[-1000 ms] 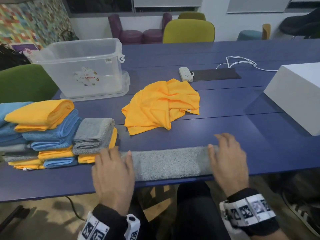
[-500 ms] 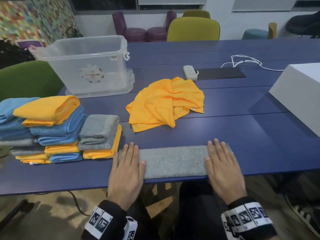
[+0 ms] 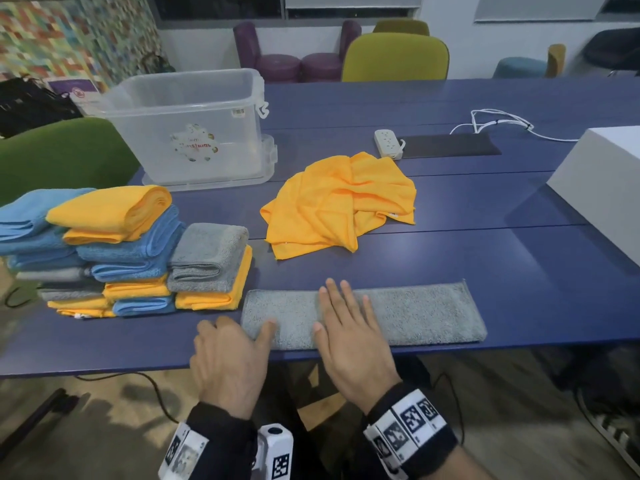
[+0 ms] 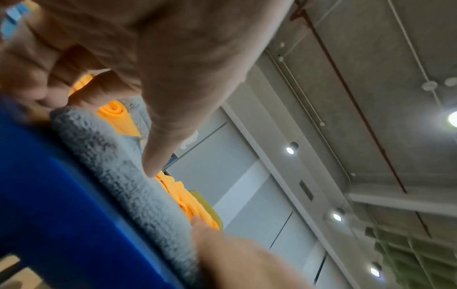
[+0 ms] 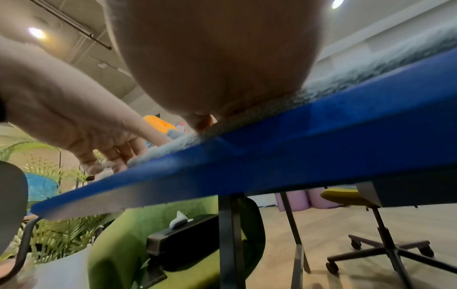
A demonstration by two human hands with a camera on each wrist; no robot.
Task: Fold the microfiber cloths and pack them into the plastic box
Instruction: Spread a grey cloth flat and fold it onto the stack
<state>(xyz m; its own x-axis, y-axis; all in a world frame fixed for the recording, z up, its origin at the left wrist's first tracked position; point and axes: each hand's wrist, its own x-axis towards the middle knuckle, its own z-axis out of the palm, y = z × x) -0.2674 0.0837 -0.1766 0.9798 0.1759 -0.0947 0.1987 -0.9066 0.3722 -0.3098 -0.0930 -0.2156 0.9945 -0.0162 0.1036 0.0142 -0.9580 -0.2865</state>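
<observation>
A grey cloth, folded into a long strip, lies along the front edge of the blue table. My left hand grips its left end, thumb on top and fingers curled at the end. My right hand lies flat on the strip just right of the left hand, fingers straight. A crumpled orange cloth sits behind the strip. Folded blue, orange and grey cloths are stacked at the left. The clear plastic box stands open at the back left; I see nothing in it.
A white box stands at the right edge. A white power strip, a black mat and a white cable lie at the back. A green chair stands left of the table.
My right hand slid left from the strip's right end to its left part. My left hand went from flat to gripping the left end.
</observation>
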